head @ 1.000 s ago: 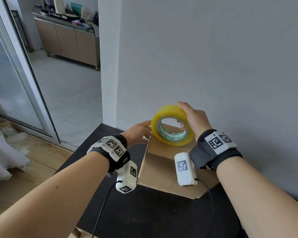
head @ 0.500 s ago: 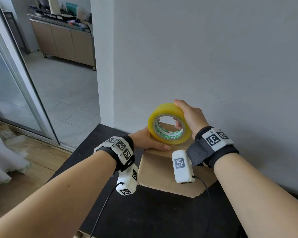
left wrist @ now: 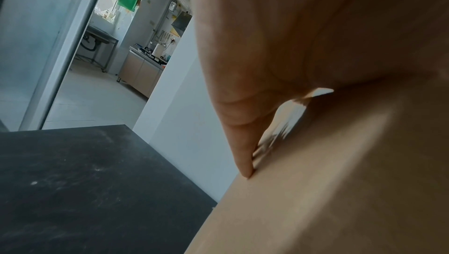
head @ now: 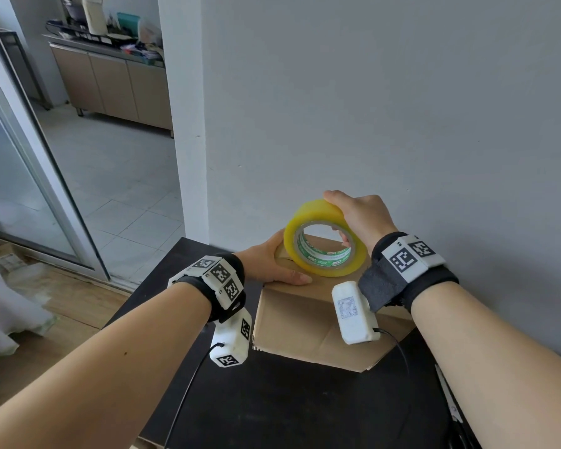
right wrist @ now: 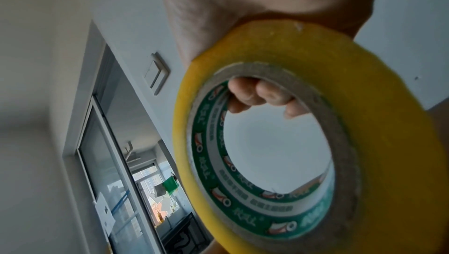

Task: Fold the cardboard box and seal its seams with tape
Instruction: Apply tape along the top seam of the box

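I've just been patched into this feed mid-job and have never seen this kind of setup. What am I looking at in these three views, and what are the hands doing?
There is no machine here: a person works with bare hands, wearing wristbands with square printed markers and small white cameras. The head view looks down from the person's head. The other two look along each wrist toward the fingers.

On the black table stands a brown cardboard box, close to a grey wall. The left hand rests on the box's top near its left edge, thumb lying straight along the cardboard; the left wrist view shows a finger pressing it. The right hand grips a yellow tape roll over the box top, fingers hooked through its core, as the right wrist view shows. I cannot tell whether any tape is stuck down yet.
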The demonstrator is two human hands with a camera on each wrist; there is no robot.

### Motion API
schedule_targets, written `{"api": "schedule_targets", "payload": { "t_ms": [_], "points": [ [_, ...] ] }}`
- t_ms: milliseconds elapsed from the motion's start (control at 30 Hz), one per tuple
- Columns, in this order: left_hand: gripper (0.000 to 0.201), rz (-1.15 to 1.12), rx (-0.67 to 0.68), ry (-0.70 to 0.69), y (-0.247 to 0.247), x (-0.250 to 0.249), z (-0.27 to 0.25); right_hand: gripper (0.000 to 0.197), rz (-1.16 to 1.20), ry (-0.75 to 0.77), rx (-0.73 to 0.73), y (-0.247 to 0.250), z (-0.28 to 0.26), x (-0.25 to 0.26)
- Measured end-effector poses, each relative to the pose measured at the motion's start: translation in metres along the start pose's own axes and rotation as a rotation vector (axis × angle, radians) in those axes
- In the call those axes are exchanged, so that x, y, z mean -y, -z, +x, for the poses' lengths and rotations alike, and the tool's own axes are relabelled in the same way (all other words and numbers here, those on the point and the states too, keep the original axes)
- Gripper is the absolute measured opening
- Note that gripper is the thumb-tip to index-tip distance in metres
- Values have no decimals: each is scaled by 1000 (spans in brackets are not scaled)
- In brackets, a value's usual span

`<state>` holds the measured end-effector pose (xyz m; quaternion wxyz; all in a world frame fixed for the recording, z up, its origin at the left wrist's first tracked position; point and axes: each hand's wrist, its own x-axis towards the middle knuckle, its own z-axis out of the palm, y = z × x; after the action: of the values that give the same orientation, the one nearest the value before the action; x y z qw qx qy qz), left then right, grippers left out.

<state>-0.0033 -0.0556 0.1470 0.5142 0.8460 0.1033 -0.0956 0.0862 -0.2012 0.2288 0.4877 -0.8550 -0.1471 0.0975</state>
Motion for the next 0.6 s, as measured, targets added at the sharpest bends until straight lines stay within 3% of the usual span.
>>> {"api": "schedule_targets", "payload": {
  "t_ms": [133, 267, 433, 600],
  "points": [
    [106, 84, 0, 65, 1, 0, 0, 47, -137, 20, -6, 20, -2, -4],
    [97, 187, -41, 61, -2, -3, -2, 48, -242, 47, -16, 25, -6, -3],
    [74, 769, -174, -166, -12, -1, 1, 54, -193, 64, -55, 25, -8, -7],
    [91, 846, -159, -232, -24, -4, 10, 55, -96, 58, -13, 24, -10, -8]
  ]
}}
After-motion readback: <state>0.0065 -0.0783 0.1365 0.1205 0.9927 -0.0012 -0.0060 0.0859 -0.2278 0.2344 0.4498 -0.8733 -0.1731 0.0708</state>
